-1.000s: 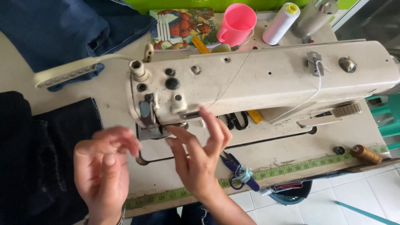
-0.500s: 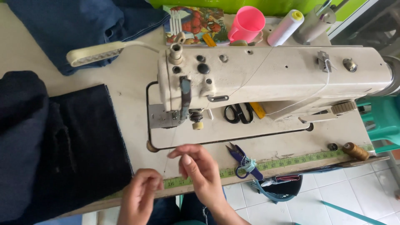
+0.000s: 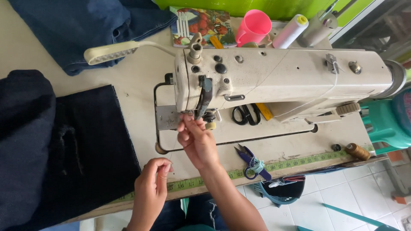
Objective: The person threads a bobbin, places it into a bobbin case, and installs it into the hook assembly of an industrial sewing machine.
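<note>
I see my right hand [image 3: 195, 136] has risen from the table edge to the needle area [image 3: 205, 117] at frame centre, fingers pinched apparently on thread, while my left hand [image 3: 152, 182] stays pinched lower left, so threading seems underway.

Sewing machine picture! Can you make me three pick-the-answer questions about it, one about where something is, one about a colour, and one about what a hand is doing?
1. Where do the black scissors lie?
A. under the sewing machine arm
B. on the dark fabric
C. on the floor

2. What colour is the cup?
A. blue
B. pink
C. yellow

3. What is the right hand doing?
A. lying flat on the table
B. holding the cup
C. reaching fingers up to the needle area

Answers: 1 A, they lie on the machine bed beneath the arm. 2 B, it is bright pink. 3 C, its fingertips are raised beside the presser foot.
</note>
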